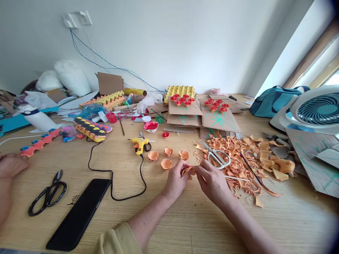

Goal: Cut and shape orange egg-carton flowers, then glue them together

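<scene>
My left hand [176, 180] and my right hand [215, 182] meet over the table, fingertips pinched on a small orange egg-carton flower [188, 170]. Fingers cover much of it. Just beyond it lie several finished-looking orange carton cups with petal edges, one an orange cup [183, 155] close to my left fingers. A single red paper flower [165, 134] sits behind them. White-handled scissors [219, 158] rest on a heap of orange carton scraps [243, 160], right beside my right hand.
A yellow glue gun [140, 145] trails a black cord leftward. Black scissors [48, 194] and a phone [79, 215] lie front left. Another person's hand [13, 165] is at the left edge. Cardboard [217, 120] with red flowers stands behind; a fan [315, 109] is right.
</scene>
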`<action>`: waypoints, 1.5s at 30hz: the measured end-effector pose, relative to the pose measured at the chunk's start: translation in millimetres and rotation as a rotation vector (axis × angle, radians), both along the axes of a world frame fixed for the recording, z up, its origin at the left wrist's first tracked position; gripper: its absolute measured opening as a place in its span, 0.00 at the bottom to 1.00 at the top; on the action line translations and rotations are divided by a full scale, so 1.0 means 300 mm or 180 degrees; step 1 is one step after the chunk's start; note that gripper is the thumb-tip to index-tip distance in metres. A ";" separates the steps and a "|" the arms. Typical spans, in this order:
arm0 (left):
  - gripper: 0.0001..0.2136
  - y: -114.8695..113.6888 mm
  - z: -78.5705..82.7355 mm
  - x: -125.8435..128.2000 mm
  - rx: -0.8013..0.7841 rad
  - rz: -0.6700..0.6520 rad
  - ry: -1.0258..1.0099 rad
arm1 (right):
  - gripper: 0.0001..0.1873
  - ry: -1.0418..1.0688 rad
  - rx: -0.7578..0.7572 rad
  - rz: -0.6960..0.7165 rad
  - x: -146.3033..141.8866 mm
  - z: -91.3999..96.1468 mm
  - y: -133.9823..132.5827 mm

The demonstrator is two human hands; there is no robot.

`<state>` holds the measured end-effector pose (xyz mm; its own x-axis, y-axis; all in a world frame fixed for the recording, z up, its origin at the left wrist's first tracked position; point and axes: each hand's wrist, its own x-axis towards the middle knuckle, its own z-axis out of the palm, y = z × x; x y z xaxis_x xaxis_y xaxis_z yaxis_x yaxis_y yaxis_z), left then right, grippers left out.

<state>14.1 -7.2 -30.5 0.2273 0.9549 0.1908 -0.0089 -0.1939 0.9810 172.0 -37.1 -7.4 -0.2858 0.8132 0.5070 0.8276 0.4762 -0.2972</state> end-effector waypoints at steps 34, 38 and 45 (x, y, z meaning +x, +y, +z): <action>0.09 -0.007 0.003 -0.001 0.0416 0.0068 0.0161 | 0.15 0.0018 0.0168 0.0030 0.007 -0.008 0.006; 0.11 -0.002 -0.005 0.003 0.0181 -0.0068 -0.0023 | 0.15 -0.0462 0.0321 0.0053 0.014 0.000 0.002; 0.08 -0.011 0.013 0.000 0.0501 0.0130 0.0026 | 0.12 0.0421 0.0016 0.0078 -0.003 -0.014 0.012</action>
<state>14.2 -10.4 -26.6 0.1912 0.9219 0.3370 0.0101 -0.3452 0.9385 171.2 -33.6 -11.5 -0.2359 0.8041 0.5457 0.7695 0.4975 -0.4005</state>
